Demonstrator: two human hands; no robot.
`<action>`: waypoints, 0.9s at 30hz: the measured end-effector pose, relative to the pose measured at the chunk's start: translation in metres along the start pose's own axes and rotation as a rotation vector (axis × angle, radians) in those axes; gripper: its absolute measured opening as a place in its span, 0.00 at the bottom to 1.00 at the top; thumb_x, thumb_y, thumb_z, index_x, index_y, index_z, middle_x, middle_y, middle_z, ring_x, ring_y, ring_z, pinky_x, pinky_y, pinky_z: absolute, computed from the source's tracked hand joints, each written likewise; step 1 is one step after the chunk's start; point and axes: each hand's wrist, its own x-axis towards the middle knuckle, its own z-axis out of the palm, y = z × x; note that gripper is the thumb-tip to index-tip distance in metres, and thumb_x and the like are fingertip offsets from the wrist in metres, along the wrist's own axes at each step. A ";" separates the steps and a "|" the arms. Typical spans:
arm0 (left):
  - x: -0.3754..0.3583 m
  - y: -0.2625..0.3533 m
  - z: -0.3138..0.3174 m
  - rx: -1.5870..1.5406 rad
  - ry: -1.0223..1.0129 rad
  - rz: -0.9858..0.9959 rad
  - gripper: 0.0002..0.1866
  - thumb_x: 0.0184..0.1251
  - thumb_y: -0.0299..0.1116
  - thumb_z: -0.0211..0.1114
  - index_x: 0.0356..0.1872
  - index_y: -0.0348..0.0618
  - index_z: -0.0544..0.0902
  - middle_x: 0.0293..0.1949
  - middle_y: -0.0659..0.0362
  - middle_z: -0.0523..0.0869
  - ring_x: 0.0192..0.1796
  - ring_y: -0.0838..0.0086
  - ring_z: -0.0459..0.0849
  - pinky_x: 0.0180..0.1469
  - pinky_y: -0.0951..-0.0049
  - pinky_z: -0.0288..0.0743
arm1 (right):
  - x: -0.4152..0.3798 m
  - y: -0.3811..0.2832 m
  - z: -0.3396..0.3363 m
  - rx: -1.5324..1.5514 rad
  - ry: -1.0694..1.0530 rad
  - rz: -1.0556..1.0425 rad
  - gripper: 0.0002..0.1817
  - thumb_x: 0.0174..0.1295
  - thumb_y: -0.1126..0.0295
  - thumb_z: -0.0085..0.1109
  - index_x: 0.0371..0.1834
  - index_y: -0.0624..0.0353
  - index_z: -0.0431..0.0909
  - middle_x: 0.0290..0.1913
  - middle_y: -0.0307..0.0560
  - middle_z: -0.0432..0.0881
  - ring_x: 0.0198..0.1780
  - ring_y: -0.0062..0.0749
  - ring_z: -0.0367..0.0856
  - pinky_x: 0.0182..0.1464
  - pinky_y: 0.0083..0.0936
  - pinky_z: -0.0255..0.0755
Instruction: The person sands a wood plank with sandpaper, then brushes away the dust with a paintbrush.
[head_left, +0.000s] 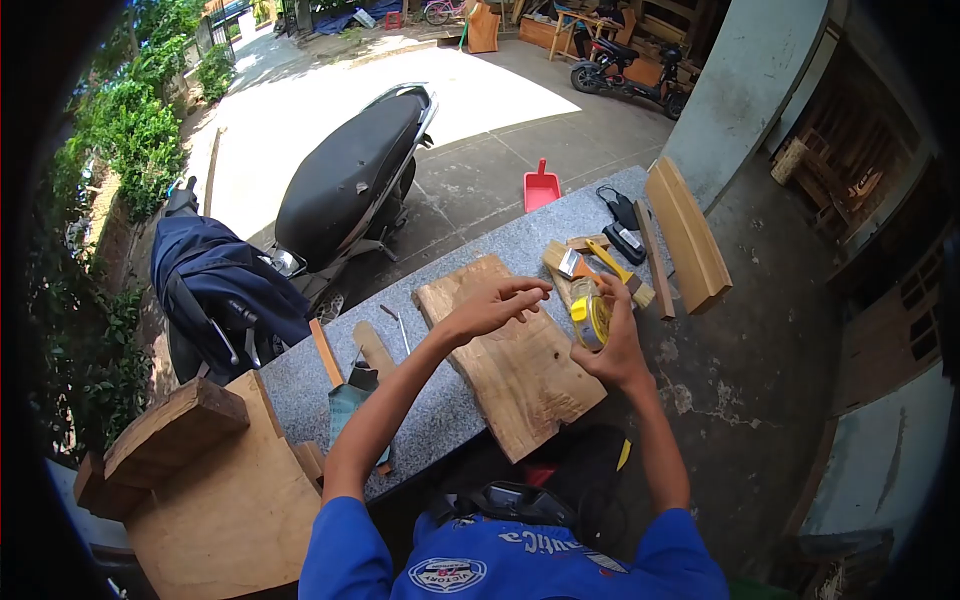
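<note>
Two hands over wooden slab (510, 365), right hand (612, 345) half-hiding yellow tin (588, 318), label unreadable

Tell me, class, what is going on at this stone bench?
A person in a blue shirt stands at a granite bench. The right hand grips a yellow tin, while the left hand hovers open just above a wood slab lying on the bench. A brush and wooden strips lie beyond. A scooter is parked behind.
</note>
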 end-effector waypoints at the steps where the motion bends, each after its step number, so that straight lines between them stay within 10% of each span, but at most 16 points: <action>1: -0.004 0.005 0.007 -0.037 -0.071 -0.013 0.15 0.66 0.41 0.58 0.46 0.41 0.81 0.36 0.60 0.82 0.40 0.81 0.77 0.43 0.80 0.70 | -0.014 -0.008 0.006 0.098 -0.109 0.085 0.50 0.33 0.71 0.63 0.65 0.61 0.48 0.52 0.57 0.62 0.55 0.45 0.65 0.60 0.34 0.60; 4: -0.005 -0.007 0.009 0.062 -0.354 -0.118 0.15 0.65 0.40 0.59 0.44 0.39 0.81 0.34 0.63 0.82 0.38 0.83 0.76 0.42 0.81 0.69 | -0.044 -0.021 0.019 0.350 -0.199 0.346 0.49 0.34 0.70 0.63 0.65 0.60 0.48 0.53 0.58 0.64 0.56 0.49 0.67 0.61 0.35 0.60; 14: -0.006 -0.038 -0.021 -0.081 -0.143 -0.365 0.05 0.54 0.30 0.68 0.26 0.45 0.80 0.28 0.66 0.82 0.31 0.85 0.76 0.34 0.85 0.69 | -0.095 -0.012 0.002 0.427 -0.586 0.477 0.49 0.40 0.70 0.62 0.69 0.60 0.47 0.67 0.57 0.55 0.68 0.42 0.55 0.67 0.31 0.49; 19: 0.004 -0.055 -0.127 -0.061 0.301 -0.454 0.07 0.51 0.34 0.70 0.29 0.42 0.85 0.21 0.69 0.77 0.22 0.88 0.66 0.24 0.83 0.55 | -0.141 -0.012 -0.034 0.867 -0.771 0.889 0.47 0.41 0.77 0.58 0.70 0.57 0.49 0.45 0.42 0.72 0.43 0.24 0.74 0.42 0.18 0.72; 27: 0.016 -0.080 -0.156 0.320 0.495 -0.657 0.11 0.43 0.34 0.72 0.28 0.38 0.86 0.22 0.59 0.80 0.24 0.75 0.73 0.30 0.74 0.64 | -0.188 -0.019 -0.022 1.002 -0.685 0.989 0.41 0.46 0.74 0.57 0.68 0.56 0.53 0.41 0.39 0.70 0.38 0.20 0.74 0.38 0.15 0.72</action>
